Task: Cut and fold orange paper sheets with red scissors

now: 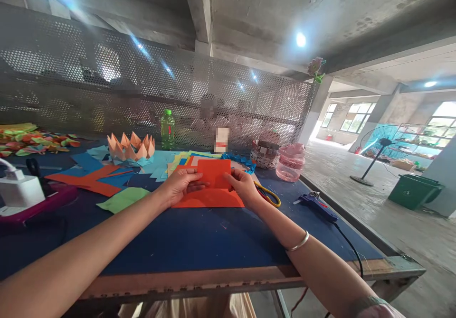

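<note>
The person's left hand point(181, 185) and right hand point(244, 185) are pinching an orange card point(214, 174) by its opposite side edges, raising it over an orange sheet point(210, 200) that is lying on the blue tabletop point(199, 242). The card is blocking part of the paper stack point(183, 159) behind, and the right hand is partly covering a yellow handle point(273, 198). Further right, a blue glue gun point(318, 207) is trailing its cord; a pink jug point(291, 163) is standing beside a woven basket point(264, 154). Leftward, a green paper piece point(123, 199) is lying near orange strips point(87, 180), while a peach paper crown point(131, 148) and a green bottle point(167, 130) are standing behind.
</note>
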A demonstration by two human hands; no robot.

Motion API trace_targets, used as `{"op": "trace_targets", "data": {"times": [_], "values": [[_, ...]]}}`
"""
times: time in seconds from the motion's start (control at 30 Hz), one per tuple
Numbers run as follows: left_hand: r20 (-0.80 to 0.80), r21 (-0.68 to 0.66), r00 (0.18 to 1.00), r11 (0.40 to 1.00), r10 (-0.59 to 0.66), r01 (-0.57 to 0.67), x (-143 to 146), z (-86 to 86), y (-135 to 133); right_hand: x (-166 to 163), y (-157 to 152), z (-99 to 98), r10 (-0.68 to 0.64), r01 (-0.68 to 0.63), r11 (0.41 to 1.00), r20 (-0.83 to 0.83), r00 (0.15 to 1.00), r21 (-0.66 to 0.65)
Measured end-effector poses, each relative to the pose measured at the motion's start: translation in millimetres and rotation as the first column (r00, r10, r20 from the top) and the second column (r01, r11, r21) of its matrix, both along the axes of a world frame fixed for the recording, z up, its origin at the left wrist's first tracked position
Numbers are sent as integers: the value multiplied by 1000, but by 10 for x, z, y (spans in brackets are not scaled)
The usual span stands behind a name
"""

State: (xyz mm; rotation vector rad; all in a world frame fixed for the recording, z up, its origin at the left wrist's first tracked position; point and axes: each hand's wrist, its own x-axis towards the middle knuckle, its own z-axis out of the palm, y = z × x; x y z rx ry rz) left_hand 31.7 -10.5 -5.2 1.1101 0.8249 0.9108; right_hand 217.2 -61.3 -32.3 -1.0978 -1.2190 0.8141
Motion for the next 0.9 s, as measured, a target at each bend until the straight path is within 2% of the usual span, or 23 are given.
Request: {"op": "trace_targets", "data": {"times": [0.17, 0.37, 0.43, 0.5, 0.57, 0.63, 0.8, 0.87, 0.9], "values": [[42, -24, 996, 997, 78, -77, -25, 26, 26, 4, -20, 48, -9, 1, 999, -169, 986, -47], [168, -67, 983, 996, 74, -63, -62, 38, 71, -5, -53, 48, 51, -61, 996, -148, 988, -63], [214, -48, 977, 999, 3, 7, -103, 57, 76, -10, -61, 35, 69, -77, 995, -122, 990, -60], [273, 28, 946, 985, -173, 172, -157, 77, 72, -14, -67, 26, 78, -84, 995, -94, 993, -57], [292, 127, 877, 924, -383, 361, -212, 87, 63, -16, -71, 22, 84, -87, 995, -65, 994, -56], [256, 177, 827, 866, -500, 468, -256, 86, 54, -20, -73, 20, 87, -89, 994, -41, 995, -60], [204, 210, 797, 821, -568, 532, -271, 74, 48, -30, -71, 15, 101, -101, 992, -11, 995, -72], [206, 203, 803, 827, -559, 524, -244, 66, 53, -31, -71, 14, 107, -108, 992, -7, 994, -69], [206, 179, 827, 851, -524, 494, -226, 58, 59, -31, -71, 15, 109, -110, 992, -5, 994, -66]]}}
